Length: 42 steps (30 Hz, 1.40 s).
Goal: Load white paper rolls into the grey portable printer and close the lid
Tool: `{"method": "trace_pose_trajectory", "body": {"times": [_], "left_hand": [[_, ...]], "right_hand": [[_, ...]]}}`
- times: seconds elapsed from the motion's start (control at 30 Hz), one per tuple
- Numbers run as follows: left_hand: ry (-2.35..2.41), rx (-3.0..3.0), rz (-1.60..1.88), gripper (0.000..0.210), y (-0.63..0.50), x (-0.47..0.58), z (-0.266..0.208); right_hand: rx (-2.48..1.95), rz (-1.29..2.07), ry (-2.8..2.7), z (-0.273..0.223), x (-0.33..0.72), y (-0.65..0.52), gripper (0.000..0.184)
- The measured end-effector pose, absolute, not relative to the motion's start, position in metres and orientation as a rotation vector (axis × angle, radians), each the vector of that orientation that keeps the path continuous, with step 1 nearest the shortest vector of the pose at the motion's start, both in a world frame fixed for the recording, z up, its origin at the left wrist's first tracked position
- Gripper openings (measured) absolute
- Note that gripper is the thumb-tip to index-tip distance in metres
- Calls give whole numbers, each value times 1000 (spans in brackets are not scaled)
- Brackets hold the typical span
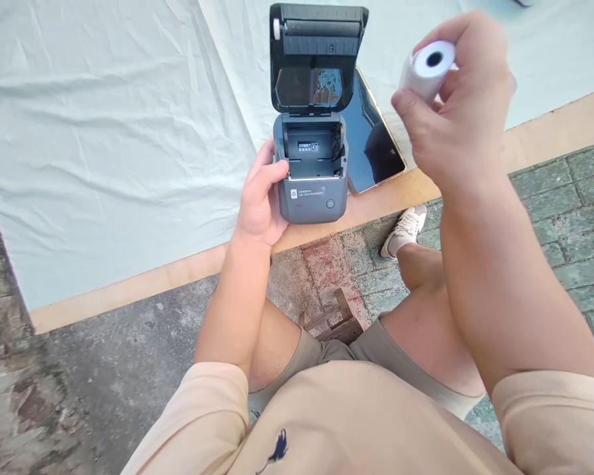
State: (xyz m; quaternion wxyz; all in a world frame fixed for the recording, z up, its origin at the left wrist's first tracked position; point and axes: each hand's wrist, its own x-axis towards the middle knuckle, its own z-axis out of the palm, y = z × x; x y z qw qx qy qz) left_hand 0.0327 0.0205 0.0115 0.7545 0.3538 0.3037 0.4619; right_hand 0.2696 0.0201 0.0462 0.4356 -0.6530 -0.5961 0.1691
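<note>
A dark grey label printer [311, 198] is held by my left hand [263, 194], thumb on its front left edge and fingers round its side. Its black lid [313, 58] is swung up, showing a roller inside the lid and a paper compartment [314, 142] with a small label and no roll in it. Up and to the right of the printer, my right hand [468, 99] grips a white paper roll [428, 69] between thumb and fingers. The roll's end with its dark core hole faces me.
A dark-screened tablet or phone [376, 142] lies behind the printer on the right, near the table edge. Pale cloth [113, 145] covers the table, leaving a bare wooden edge [133, 290]. Below are a small wooden stool [344, 323], my legs and brick paving [574, 218].
</note>
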Motion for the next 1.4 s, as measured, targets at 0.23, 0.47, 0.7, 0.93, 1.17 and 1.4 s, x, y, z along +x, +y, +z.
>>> {"method": "trace_pose_trajectory", "body": {"times": [0.23,0.47,0.7,0.93,1.17,1.4], "left_hand": [[655,778,1017,32,22,33,12],[661,795,1005,35,23,33,12],[714,818,1006,31,24,35,13],[718,831,1013,31,24,35,13],[749,828,1008,30,23,35,16],[665,813,1031,31,24,34,12]], "right_hand": [[-1905,239,-1610,50,266,28,38],[-2054,235,-1662,71,270,15,61],[-2211,-102,-1395,77,293,-5,65],[-2098,233,-1357,42,313,9,29],[-2123,325,-1298,38,323,4,57],[-1711,139,-1289,35,329,17,60]]}}
